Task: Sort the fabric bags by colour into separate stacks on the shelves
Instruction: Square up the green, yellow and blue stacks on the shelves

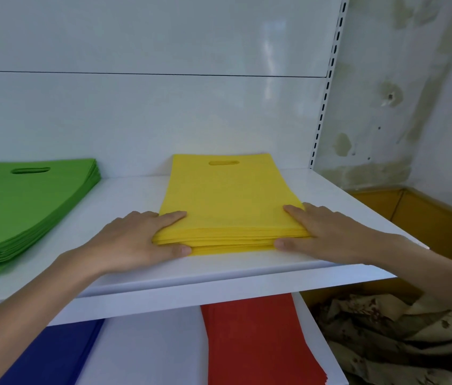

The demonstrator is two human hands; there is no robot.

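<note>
A stack of yellow fabric bags [227, 201] lies on the upper white shelf [136, 195], handle cut-outs toward the back wall. My left hand [138, 240] holds its near left corner, fingers flat on top and thumb along the front edge. My right hand [327, 232] holds the near right corner the same way. A stack of green bags [22, 207] lies at the left of the same shelf. On the lower shelf [149, 348] sit a blue stack [58, 354] and a red stack [249, 340], both partly hidden by the upper shelf.
To the right of the shelving stands an open cardboard box [424, 215] holding crumpled camouflage fabric [402, 334]. A slotted metal upright [327, 87] runs up the shelf's right side beside a stained wall. Bare shelf lies between the green and yellow stacks.
</note>
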